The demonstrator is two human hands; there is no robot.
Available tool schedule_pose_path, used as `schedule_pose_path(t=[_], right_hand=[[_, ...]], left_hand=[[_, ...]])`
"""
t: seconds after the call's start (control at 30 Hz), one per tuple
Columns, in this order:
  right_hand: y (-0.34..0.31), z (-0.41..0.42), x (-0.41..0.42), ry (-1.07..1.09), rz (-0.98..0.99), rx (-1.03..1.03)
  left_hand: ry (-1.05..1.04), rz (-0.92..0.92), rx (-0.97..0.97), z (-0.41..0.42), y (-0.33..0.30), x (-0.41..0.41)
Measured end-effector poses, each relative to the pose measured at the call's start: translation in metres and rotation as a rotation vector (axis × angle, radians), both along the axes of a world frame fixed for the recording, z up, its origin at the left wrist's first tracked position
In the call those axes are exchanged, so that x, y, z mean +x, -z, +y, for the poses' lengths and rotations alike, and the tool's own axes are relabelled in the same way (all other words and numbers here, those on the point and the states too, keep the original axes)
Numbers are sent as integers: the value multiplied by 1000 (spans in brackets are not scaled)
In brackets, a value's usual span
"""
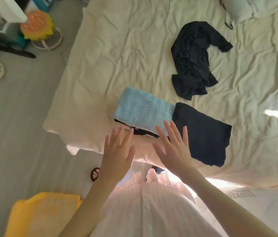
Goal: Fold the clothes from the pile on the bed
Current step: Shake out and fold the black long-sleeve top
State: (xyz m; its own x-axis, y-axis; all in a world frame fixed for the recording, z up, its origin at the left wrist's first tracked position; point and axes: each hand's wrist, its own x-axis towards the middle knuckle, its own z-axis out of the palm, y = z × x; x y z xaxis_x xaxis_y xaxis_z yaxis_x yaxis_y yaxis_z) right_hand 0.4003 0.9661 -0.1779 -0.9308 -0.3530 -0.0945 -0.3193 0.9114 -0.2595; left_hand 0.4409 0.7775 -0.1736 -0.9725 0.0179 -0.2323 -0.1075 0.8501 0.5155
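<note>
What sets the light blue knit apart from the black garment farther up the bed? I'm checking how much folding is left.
The light blue knit is folded into a neat flat rectangle; the black garment lies crumpled and unfolded, one sleeve flung out. The knit sits on a stack near the bed's edge, touching a folded dark garment; the black garment lies alone, apart. Both rest on the cream sheet, and neither hand holds them.

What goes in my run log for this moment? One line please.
left hand open, empty | right hand open, empty | light blue knit top folded | dark garment folded beside | black garment crumpled, unfolded
</note>
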Motion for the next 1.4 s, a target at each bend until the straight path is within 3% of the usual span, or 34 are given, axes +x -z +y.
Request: schedule_pose_path(t=[0.07, 0.27, 0.47, 0.57, 0.67, 0.87, 1.17, 1.4], right_hand=[[-9, -49, 4, -63, 10, 9], [-15, -234, 23, -131, -95, -21], [-23, -372, 20, -197, -118, -32], [-23, -419, -2, -190, -120, -32], [-22, -460, -30, -163, -125, -32], [-16, -544, -105, -16, -141, -34], [-44, -626, -212, 173, -121, -35], [-41, -689, -292, 401, -103, -50]], left_hand=[[-76, -8, 20, -47, -11, 13], [-115, -17, -164, -237, -26, 54], [-504, 24, -51, -374, -47, 72], [-586, 12, 9, -409, -46, 64], [-521, -16, 33, -445, -43, 38], [-245, 1, -146, -565, -55, -86], [-128, 26, -55, -670, -79, -227], [133, 7, -102, -734, -60, -337]])
